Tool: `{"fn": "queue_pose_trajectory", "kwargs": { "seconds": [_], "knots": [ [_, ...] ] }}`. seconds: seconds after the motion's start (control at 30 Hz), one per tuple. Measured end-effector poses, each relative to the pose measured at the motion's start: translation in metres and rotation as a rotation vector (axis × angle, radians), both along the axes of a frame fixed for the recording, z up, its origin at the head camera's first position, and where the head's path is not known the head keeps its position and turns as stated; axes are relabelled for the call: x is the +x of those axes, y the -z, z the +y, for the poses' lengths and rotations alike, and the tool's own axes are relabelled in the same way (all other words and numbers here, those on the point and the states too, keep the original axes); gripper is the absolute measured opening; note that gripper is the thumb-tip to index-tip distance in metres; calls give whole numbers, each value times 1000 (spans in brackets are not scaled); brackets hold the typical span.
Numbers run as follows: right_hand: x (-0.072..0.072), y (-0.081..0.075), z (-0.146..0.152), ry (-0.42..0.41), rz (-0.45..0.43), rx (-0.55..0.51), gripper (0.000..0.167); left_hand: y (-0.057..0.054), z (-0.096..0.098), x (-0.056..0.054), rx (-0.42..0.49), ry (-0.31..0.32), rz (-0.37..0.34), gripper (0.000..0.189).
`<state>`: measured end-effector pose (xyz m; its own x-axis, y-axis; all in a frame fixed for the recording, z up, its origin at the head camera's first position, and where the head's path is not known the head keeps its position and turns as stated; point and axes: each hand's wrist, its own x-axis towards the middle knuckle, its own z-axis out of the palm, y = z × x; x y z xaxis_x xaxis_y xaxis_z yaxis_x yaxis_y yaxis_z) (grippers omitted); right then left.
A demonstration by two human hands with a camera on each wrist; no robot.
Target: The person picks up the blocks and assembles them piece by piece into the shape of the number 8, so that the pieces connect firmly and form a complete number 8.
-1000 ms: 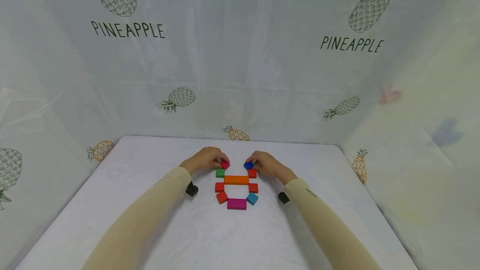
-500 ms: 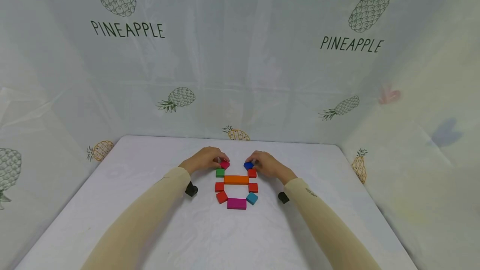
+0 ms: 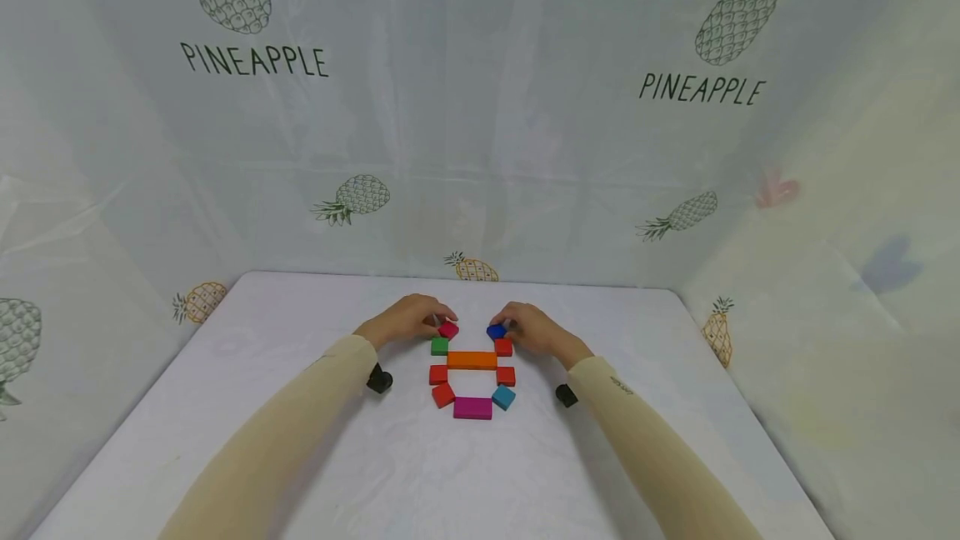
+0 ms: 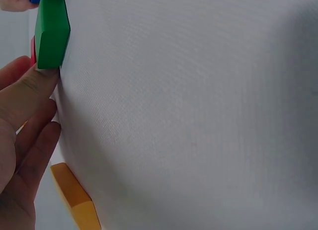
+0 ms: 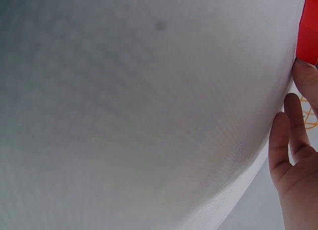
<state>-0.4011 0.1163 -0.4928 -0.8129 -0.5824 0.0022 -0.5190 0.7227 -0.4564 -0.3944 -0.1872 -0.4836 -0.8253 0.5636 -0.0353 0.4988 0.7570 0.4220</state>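
Painted blocks form a U-like outline with a crossbar on the white table. At its far left end, my left hand pinches a pinkish-red block between thumb and index finger. That thumb lies against the end of a green block. Opposite, my right hand has thumb and forefinger round a blue block. The right thumb touches a red block just nearer. A long orange block spans the middle, and a magenta block lies at the near end.
Two red blocks stand on the left side, one a small tilted block. A teal block sits lower right. A yellow-orange block lies beyond my left fingers. Black wrist devices hang under both sleeves. A pineapple-print sheet backs the table.
My left wrist has drifted slightly left, its fingers still about the pinkish-red block. The right hand and the blocks look unmoved, apart from a tiny shift of the whole head view.
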Motion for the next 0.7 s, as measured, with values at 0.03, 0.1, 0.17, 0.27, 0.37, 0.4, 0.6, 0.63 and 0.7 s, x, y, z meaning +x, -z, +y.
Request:
{"fn": "queue_pose_trajectory", "kwargs": {
  "seconds": [0.03, 0.1, 0.17, 0.27, 0.37, 0.4, 0.6, 0.63, 0.7],
  "knots": [
    [0, 0, 0, 0, -1, 1, 31, 1, -1, 0, 8, 0, -2, 40],
    [1, -1, -1, 1, -5, 2, 31, 1, -4, 0, 22, -11, -7, 41],
    [1, -2, -1, 0, -4, 0, 31, 0, -8, 1, 33, -27, -7, 42],
    [2, -3, -1, -4, 0, -5, 31, -3, -14, 3, 44, -51, 10, 44],
    [2, -3, -1, -8, 8, -2, 31, -4, -21, 2, 45, -65, 48, 45],
    [3, -3, -1, -8, 7, -1, 31, -4, -24, 2, 41, -71, 62, 45],
    [4, -3, -1, 3, 2, -1, 31, -6, -38, 0, 34, -141, 97, 50],
    [4, -3, -1, 5, 1, -1, 31, -7, -39, 1, 34, -161, 97, 51],
    [4, -3, -1, 9, -1, -3, 31, -7, -42, 1, 24, -198, 100, 53]
  ]
}}
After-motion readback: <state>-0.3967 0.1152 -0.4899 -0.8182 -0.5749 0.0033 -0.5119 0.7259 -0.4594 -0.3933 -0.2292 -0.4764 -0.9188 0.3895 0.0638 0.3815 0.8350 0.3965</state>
